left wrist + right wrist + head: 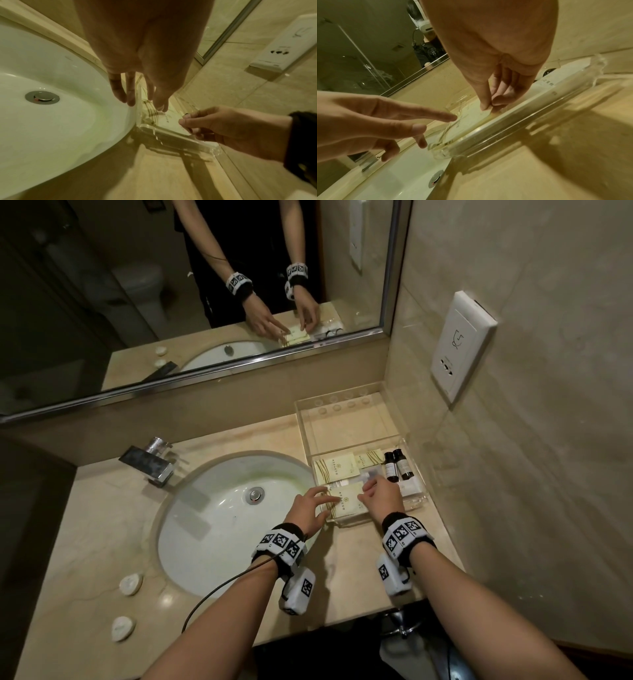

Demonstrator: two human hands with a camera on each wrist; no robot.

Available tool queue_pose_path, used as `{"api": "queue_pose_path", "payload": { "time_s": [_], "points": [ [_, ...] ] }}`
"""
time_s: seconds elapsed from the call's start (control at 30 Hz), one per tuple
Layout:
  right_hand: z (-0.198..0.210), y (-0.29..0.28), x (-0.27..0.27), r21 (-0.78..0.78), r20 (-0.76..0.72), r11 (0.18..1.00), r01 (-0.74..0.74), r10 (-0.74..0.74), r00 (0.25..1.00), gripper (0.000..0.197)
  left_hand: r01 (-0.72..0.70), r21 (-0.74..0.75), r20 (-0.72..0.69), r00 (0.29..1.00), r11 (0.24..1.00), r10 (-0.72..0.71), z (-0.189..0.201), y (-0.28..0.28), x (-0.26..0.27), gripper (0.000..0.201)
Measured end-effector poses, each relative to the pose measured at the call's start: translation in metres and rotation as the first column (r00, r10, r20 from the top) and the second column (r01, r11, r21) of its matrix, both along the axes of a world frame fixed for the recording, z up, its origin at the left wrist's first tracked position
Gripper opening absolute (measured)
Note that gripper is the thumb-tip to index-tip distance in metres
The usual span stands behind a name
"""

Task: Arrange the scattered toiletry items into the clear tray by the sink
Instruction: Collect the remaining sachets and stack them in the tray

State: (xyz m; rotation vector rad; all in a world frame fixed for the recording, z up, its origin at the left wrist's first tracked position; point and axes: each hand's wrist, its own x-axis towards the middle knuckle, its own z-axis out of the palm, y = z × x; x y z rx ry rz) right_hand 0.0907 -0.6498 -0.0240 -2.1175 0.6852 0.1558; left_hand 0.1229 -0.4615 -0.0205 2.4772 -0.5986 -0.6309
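A clear two-part tray (343, 402) stands right of the sink. Its near part holds a cream packet (334, 469), a smaller packet (368, 457), two dark bottles (397, 468) and white items. At the near end lies another cream packet (346, 504). My left hand (322, 497) touches its left edge with straight, spread fingers. My right hand (368, 491) pinches its right edge between thumb and fingertips. The right wrist view shows the pinch (489, 106) on the packet (471, 119) behind the tray wall (513, 119). In the left wrist view my left hand (145, 104) is over the packet (164, 117).
The white sink (222, 508) with a chrome faucet (150, 460) sits left of the tray. Two round wrapped soaps (131, 583) (122, 627) lie on the counter's near left. A wall socket (459, 344) is on the right wall, and a mirror runs along the back.
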Motion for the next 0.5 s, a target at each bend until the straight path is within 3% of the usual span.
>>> {"api": "queue_pose_path", "payload": {
  "time_s": [0.13, 0.23, 0.33, 0.5],
  "points": [
    [0.0014, 0.0032, -0.0017, -0.091, 0.067, 0.996, -0.019, 0.025, 0.997, 0.025, 0.054, 0.055, 0.102, 0.993, 0.997, -0.059, 0.001, 0.0019, -0.0073, 0.036],
    [0.0046, 0.0046, -0.0044, -0.077, 0.16, 0.987, -0.138, 0.149, 0.976, 0.025, 0.078, 0.084, 0.153, 0.984, 0.993, -0.09, 0.002, 0.0055, -0.008, 0.034],
    [0.0053, 0.0055, -0.0075, -0.086, 0.107, 0.958, -0.273, 0.282, 0.954, 0.035, 0.11, 0.159, 0.138, 0.982, 0.981, -0.132, 0.0026, 0.0068, -0.0089, 0.035],
    [0.0051, 0.0081, -0.0058, -0.109, 0.042, 0.953, -0.283, 0.289, 0.956, 0.039, 0.13, 0.199, 0.117, 0.981, 0.971, -0.155, 0.0025, 0.006, -0.0103, 0.037]
  ]
}}
